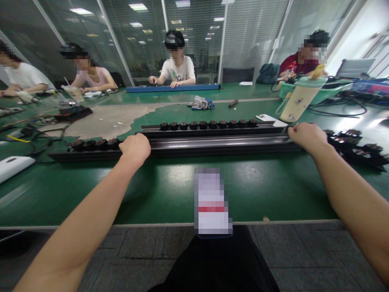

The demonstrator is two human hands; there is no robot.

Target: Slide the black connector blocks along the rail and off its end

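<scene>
A long black rail (225,142) with a shiny metal channel lies across the green table in front of me. My left hand (135,150) is closed over its left part, fingers mostly hidden. Just left of that hand, a row of black round parts (100,144) sits along the rail. My right hand (308,136) is closed at the rail's right end, its fingertips curled out of sight. Behind it lies a second black rail (209,130), bearing several black round parts (203,125) in a line.
A phone (212,202) lies at the table's front edge. More black parts (358,146) lie to the right, near a cup (300,99). Gloves (201,103) rest farther back. Cables (21,136) lie at left. Several people sit across the table, one behind a blue rail (173,88).
</scene>
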